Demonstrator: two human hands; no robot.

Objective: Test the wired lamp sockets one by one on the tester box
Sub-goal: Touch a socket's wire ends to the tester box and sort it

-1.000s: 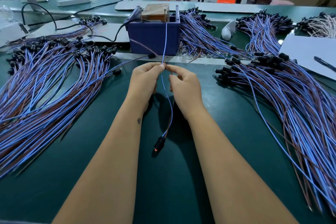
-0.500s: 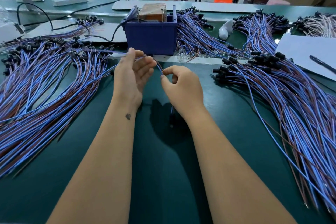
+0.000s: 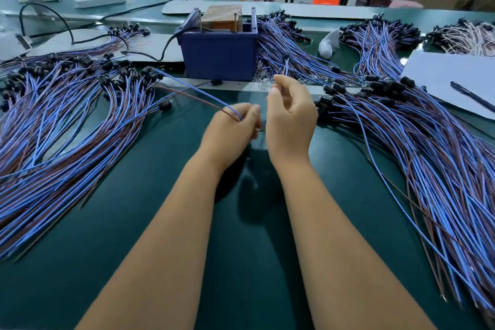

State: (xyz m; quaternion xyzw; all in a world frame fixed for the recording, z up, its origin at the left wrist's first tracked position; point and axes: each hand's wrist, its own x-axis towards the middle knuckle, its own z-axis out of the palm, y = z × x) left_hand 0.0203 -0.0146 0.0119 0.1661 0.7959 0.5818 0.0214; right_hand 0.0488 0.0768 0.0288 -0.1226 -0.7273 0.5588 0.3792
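The left pile (image 3: 61, 126) lies so near the left hand (image 3: 227, 130) that the lead (image 3: 198, 95) it pinches, blue and brown wires trailing off that way, could snag there and mix tested with untested. The right hand (image 3: 290, 115), just beside it, pinches another blue wire (image 3: 286, 67), fingers curled. The tester box (image 3: 218, 53) stands beyond both hands, the right pile (image 3: 428, 142) beyond the right.
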